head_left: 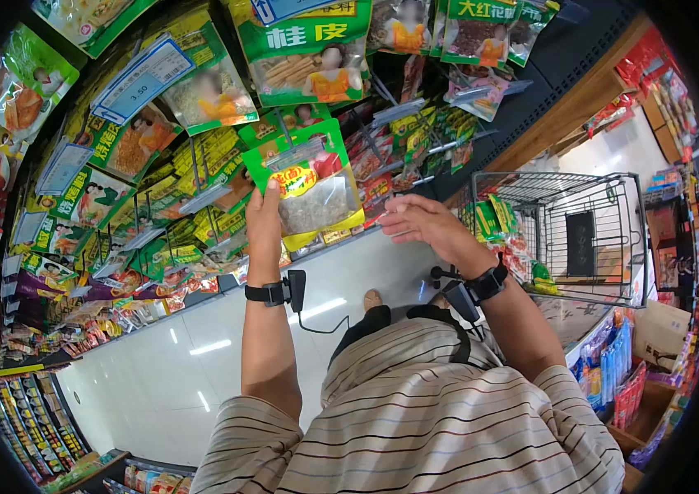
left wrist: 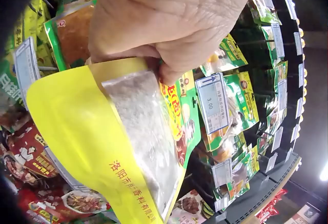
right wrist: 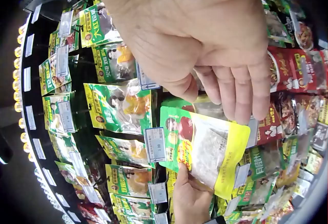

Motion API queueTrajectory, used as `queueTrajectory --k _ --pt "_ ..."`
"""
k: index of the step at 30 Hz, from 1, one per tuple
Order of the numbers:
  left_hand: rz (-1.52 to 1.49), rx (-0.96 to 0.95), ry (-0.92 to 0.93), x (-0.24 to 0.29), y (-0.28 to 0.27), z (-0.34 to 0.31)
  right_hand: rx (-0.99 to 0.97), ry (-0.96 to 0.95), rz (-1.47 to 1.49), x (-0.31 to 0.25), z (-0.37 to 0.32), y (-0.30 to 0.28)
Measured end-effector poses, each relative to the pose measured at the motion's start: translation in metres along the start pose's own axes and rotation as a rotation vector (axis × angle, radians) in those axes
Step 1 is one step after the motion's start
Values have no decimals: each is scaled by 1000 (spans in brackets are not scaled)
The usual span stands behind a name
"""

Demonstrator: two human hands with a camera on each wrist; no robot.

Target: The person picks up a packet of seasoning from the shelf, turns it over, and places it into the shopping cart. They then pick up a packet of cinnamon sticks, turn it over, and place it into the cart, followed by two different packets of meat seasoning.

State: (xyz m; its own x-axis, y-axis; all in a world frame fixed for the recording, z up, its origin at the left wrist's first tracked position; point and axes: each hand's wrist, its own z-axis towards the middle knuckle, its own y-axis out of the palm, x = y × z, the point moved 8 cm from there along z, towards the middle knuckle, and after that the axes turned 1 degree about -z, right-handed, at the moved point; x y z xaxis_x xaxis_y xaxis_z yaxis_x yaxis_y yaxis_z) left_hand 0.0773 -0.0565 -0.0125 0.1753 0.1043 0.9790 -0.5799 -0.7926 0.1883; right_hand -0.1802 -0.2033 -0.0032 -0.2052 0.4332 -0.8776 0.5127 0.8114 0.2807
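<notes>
A green and yellow spice packet [head_left: 316,202] with a clear window is pinched at its left edge by my left hand [head_left: 264,230], thumb on the front. The left wrist view shows the yellow bottom part of the packet [left wrist: 77,126] below my left hand [left wrist: 164,24], whose fingers are partly hidden. To the right of the packet, my right hand [head_left: 436,230] is held apart from it, fingers extended and holding nothing. In the right wrist view, my right hand [right wrist: 205,44] hangs in front of the racks, with the packet [right wrist: 207,147] beyond its fingertips.
Racks of hanging packets [head_left: 300,58] with price tags [head_left: 143,78] fill the far side and left. A wire shopping cart [head_left: 596,239] with several packets [head_left: 493,218] inside stands at the right. Boxes [head_left: 662,329] and bagged goods lie beyond it. Pale tiled floor [head_left: 176,362] lies below.
</notes>
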Motion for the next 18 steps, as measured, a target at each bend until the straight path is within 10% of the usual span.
queueTrajectory --k 18 --pt "120 50 82 -20 -8 51 47 6 60 14 -17 -27"
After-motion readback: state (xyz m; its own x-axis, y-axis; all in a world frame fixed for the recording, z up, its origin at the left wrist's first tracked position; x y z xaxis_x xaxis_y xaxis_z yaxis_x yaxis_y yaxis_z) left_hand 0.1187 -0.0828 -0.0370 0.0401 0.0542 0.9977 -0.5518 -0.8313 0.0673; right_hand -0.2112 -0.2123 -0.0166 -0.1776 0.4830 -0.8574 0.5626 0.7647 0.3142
